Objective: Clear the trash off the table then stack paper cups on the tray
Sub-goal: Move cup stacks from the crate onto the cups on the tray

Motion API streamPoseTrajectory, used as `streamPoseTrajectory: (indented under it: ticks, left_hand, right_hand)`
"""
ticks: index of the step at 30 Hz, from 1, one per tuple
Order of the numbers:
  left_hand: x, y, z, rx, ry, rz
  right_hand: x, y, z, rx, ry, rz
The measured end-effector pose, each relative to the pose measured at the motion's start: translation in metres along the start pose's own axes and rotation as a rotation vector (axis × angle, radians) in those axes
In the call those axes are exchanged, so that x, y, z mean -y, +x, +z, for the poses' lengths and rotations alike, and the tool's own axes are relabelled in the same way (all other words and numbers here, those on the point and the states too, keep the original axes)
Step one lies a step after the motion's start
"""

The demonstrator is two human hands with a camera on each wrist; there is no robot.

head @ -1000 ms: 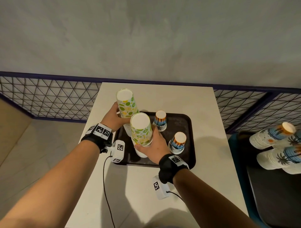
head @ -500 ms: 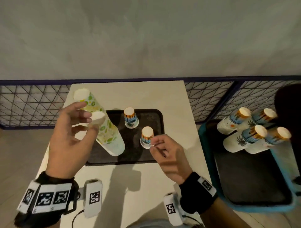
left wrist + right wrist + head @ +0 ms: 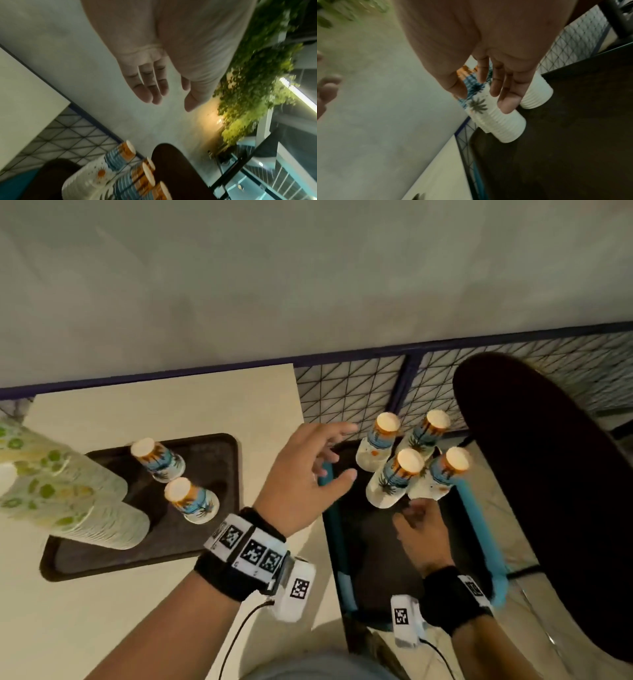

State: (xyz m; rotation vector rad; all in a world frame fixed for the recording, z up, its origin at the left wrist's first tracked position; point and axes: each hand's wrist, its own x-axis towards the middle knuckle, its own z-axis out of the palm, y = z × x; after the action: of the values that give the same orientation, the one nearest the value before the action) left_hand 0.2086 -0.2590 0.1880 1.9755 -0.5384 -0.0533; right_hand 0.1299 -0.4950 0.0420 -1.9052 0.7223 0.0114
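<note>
Left hand (image 3: 301,474) hovering, fingers spread; right hand (image 3: 419,530) fingers loosely extended, seemingly touching palm-printed white paper cup stack (image 3: 394,479); no readable writing.

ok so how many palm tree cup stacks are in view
6. Two short stacks stand on the brown tray on the table: rear, front. Four tall ones cluster on the dark tray to the right. More may be hidden.

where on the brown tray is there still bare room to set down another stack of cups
The tray's right side, beside the two palm cups, is bare down to the near right corner, and so is its near edge. The left is crowded by two green stacks. On the bin tray, four stacks fill the far end; its near half is bare.
</note>
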Motion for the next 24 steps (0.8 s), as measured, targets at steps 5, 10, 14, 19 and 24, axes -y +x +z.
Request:
streamPoseTrajectory:
  ticks: [5,10,14,19,24]
  left_hand:
    - [0.008,0.055,0.089,0.227,0.158,-0.03]
    - [0.026,0.079,0.148,0.422,0.363,-0.133]
    - [0.042,0.08,0.163,0.389,0.291,-0.213]
    - [0.049,0.074,0.156,0.318,0.214,-0.21]
    - [0.056,0.07,0.14,0.33,0.142,-0.256]
  right_hand:
    - [-0.013,0.05,-0.015,0.111,-0.099,0.042]
    - [-0.023,0.078,-0.001,0.176,-0.148,-0.034]
    - [-0.019,0.085,0.004,0.212,-0.083,-0.049]
    - [-0.018,0.095,0.009,0.231,-0.06,-0.096]
    - [-0.025,0.102,0.019,0.307,-0.079,-0.058]
